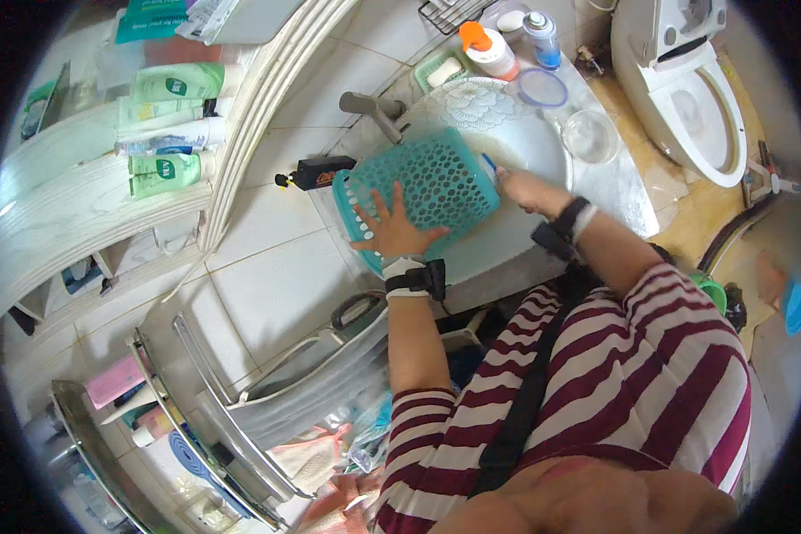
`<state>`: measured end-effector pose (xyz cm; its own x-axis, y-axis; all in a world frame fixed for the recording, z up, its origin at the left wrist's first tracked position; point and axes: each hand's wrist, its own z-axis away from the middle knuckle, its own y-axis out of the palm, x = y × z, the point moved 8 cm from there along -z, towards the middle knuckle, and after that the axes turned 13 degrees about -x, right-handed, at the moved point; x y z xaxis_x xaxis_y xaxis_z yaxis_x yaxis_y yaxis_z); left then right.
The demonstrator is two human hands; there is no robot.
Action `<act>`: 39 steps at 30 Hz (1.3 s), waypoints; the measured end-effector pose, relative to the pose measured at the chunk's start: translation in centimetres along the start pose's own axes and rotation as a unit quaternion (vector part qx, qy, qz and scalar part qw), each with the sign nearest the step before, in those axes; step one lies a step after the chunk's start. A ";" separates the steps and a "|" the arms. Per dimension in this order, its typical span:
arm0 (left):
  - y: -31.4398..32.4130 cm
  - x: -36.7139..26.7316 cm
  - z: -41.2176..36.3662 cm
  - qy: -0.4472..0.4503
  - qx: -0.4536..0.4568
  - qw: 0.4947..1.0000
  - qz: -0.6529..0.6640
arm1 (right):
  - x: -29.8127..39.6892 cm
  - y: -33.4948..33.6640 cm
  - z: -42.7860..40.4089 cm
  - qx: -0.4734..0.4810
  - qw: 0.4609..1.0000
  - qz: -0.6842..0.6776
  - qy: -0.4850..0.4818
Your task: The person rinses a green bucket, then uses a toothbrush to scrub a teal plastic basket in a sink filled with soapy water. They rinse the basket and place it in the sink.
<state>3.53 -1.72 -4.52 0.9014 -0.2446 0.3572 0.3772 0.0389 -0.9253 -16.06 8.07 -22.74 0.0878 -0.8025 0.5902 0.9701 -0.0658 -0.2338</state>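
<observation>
A teal perforated plastic basket [417, 177] lies on its side across the white washbasin [530, 230], under the grey faucet [374, 113]. My left hand [397, 230] lies flat against the basket near its rim, with fingers spread and not closed around it. At the other end of the basket, my right hand [527, 190] grips a small brush [488, 162] with a blue part showing. The brush is beside the basket's bottom. Its head is mostly hidden, so I cannot tell whether it touches the plastic.
Behind the basin stand a soap dish [440, 72], an orange-capped bottle [490, 50] and a spray can [542, 40]. A clear round container [591, 137] sits on the counter's right, near a toilet [691, 100]. A black bottle [320, 172] lies left of the basket. Shelves [240, 127] curve along the left.
</observation>
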 end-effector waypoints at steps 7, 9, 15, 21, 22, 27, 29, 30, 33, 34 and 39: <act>0.0 -0.1 0.3 -0.016 0.000 1.000 -0.001 | 6.1 1.8 -6.1 -0.038 0.940 0.129 -0.313; 0.0 -0.1 0.3 -0.016 -0.001 1.000 0.002 | 4.6 1.9 -6.2 -0.010 0.934 0.209 -0.290; 0.3 0.2 0.1 -0.022 -0.008 1.000 0.014 | 1.4 -1.6 1.5 0.009 0.998 0.046 -0.049; 0.5 0.1 0.2 -0.022 -0.004 1.000 0.009 | 8.7 -0.1 -5.4 -0.013 0.959 0.056 -0.279; 0.4 0.1 0.2 -0.022 -0.003 1.000 0.004 | 7.9 1.3 -6.6 -0.016 0.939 0.099 -0.330; 0.3 0.0 0.2 -0.025 0.010 1.000 0.008 | 1.5 4.7 -7.2 0.073 0.888 0.300 -0.341; 0.3 0.1 0.2 -0.022 0.003 1.000 0.009 | -0.2 3.1 -3.6 0.117 0.915 0.268 -0.278; 0.4 0.2 0.2 -0.019 0.001 1.000 0.009 | -1.3 1.2 -2.3 0.114 0.969 0.159 -0.148; 0.8 0.5 0.3 -0.019 0.002 1.000 0.007 | 1.6 -1.4 0.5 0.035 0.996 0.011 -0.084; 0.9 0.5 0.3 -0.017 0.005 1.000 0.007 | 4.0 -2.0 0.2 -0.014 0.988 0.027 -0.151; 0.5 0.3 0.8 -0.010 0.012 1.000 -0.003 | 7.5 1.8 -5.9 0.037 0.976 0.061 -0.207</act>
<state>4.15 -1.02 -4.73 0.9033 -0.2250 0.3651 0.3872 0.0616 -0.9199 -14.96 -1.54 -23.29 0.2732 -0.4926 0.8263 0.9588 0.0703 -0.2751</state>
